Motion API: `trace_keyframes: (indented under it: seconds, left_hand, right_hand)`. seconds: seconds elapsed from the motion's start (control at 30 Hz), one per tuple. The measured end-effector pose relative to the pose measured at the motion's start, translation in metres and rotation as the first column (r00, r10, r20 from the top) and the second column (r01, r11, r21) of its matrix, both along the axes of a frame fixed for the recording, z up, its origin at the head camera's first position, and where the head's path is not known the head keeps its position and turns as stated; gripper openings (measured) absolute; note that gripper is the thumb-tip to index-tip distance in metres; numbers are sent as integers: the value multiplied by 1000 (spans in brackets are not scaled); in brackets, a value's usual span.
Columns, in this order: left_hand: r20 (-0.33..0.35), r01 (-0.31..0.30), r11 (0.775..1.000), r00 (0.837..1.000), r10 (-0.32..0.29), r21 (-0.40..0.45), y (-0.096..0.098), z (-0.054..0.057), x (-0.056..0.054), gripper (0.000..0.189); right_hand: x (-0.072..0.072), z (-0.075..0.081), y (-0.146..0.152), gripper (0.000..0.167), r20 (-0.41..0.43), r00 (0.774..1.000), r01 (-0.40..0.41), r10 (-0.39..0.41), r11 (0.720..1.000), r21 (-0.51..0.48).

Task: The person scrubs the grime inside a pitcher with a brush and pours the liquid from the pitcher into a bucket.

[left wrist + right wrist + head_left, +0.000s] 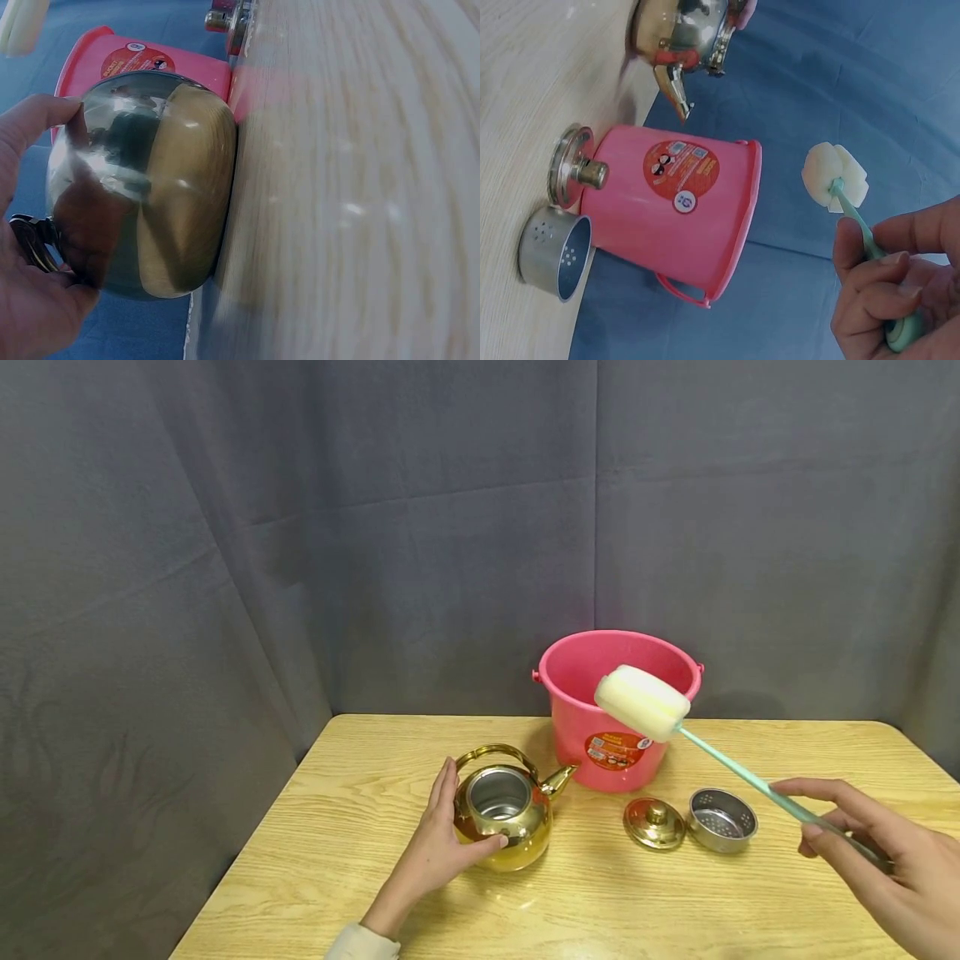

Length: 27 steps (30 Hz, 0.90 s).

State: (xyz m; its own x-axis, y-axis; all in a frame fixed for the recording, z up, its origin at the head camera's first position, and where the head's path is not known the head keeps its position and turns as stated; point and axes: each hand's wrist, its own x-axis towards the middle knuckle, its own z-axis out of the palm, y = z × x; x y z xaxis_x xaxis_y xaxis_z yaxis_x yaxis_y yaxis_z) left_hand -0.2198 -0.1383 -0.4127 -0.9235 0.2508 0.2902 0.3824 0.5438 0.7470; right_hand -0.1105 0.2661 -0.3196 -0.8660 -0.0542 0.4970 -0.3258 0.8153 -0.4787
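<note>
A shiny gold teapot (528, 822) stands upright on the table, lidless, its metal inside showing and its spout pointing right. My left hand (441, 843) grips its body from the left, thumb on the near side and fingers by the handle. In the left wrist view, the thumb and fingers span the teapot (172, 187). Over to the right, my right hand (892, 852) holds a long-handled sponge brush (643, 702) by its green handle. The pale sponge head is raised, overlapping the bucket in the head view. In the right wrist view, the fingers curl round the handle (864, 232).
Behind the teapot stands a pink bucket (573, 731) with a red label. The gold lid (655, 823), knob up, lies right of the teapot. Beside it is a round metal strainer (723, 831) with holes. A grey curtain (450, 543) hangs behind the wooden table (360, 793).
</note>
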Motion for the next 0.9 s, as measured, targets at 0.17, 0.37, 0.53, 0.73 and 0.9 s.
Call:
trace_keyframes:
  seconds: [0.17,0.37,0.53,0.73,0.9]
  left_hand:
    - [0,-1,1000,1000,1,0,-1,-1,1,121]
    - [-1,-3,1000,1000,3,0,-1,0,2,121]
    - [-8,2,1000,1000,-2,2,0,2,2,120]
    - [-1,10,1000,1000,-10,8,0,2,3,120]
    - [5,5,1000,1000,-5,5,0,2,3,121]
  right_hand:
    - [2,3,-6,37,29,1000,1,-2,999,51]
    - [3,5,-15,36,24,998,-57,56,998,34]
    - [4,4,-20,40,51,994,-97,95,995,19]
    - [3,4,-26,41,91,987,-137,134,990,27]
    - [1,4,-31,40,119,981,-158,156,987,12]
